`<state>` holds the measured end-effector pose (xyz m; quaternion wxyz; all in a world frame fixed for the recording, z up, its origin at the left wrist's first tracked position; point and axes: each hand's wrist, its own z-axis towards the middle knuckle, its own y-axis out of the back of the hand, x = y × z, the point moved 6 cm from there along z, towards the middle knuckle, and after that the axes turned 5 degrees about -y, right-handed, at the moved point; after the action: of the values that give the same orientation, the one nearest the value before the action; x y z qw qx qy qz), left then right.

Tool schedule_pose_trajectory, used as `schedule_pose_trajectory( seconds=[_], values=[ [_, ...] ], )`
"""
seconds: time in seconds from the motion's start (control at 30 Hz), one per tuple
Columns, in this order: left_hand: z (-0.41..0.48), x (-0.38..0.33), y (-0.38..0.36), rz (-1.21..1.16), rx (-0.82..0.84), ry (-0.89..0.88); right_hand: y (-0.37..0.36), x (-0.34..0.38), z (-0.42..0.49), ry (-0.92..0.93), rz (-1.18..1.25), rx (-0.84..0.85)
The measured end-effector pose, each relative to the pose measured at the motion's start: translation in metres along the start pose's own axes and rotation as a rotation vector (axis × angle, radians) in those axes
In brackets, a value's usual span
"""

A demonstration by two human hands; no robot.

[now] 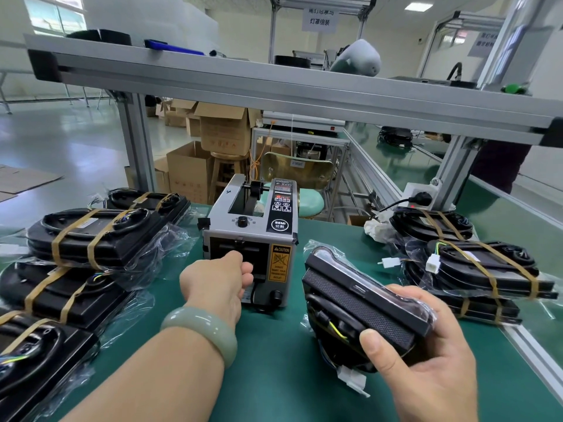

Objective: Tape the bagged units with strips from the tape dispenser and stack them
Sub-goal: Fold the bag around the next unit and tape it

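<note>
Head view, left side: the left hand (217, 280) is extended to the front outlet of the tape dispenser (253, 239), with the fingers curled at the slot opening. No strip can be seen between the fingers, so it cannot be told whether the hand is pinching tape or holding nothing. The hand is probably placed there to draw off the next strip. A pale green bangle (201, 330) sits on that wrist.

Head view, centre: the dispenser stands upright on the green bench mat (274, 360), outlet facing the person and between the two hands. This appears to let either hand reach it.

Head view, right side: the right hand (426, 354) grasps the bagged unit (356, 296) by its near end, thumb on the front edge and fingers wrapped behind. The unit is tilted and carries no tape. A white connector (353, 379) hangs from it below. Holding it just beside the dispenser likely shortens the move from outlet to bag.

Head view, outer areas: the taped stack at left (91, 236) and the taped stack at right (481, 269) each show tan strips across the bags. Both lie well apart from the dispenser, which leaves the centre as working space. The held unit is judged the current item, awaiting its strips.
</note>
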<state>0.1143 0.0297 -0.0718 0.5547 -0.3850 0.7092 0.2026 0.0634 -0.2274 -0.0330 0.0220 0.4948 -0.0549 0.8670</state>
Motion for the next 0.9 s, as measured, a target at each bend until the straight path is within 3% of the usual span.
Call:
schedule_pose_trajectory(
  seconds=[0.17, 0.4, 0.57, 0.73, 0.9],
  values=[
    [-0.008, -0.001, 0.003, -0.017, 0.037, 0.012, 0.000, 0.002, 0.001, 0.011, -0.006, 0.009],
    [-0.054, -0.006, 0.018, -0.157, 0.406, 0.064, 0.000, 0.001, 0.001, 0.026, -0.016, 0.016],
    [-0.095, -0.023, 0.021, -0.126, 0.630, -0.092, -0.005, 0.004, -0.003, 0.065, -0.035, 0.018],
    [-0.112, -0.027, 0.020, 0.042, 0.557, -0.361, -0.015, 0.011, -0.009, 0.149, -0.072, 0.036],
    [-0.116, -0.019, 0.008, 0.119, 0.619, -0.450, -0.019, 0.012, -0.011, 0.173, -0.062, 0.077]
  ],
)
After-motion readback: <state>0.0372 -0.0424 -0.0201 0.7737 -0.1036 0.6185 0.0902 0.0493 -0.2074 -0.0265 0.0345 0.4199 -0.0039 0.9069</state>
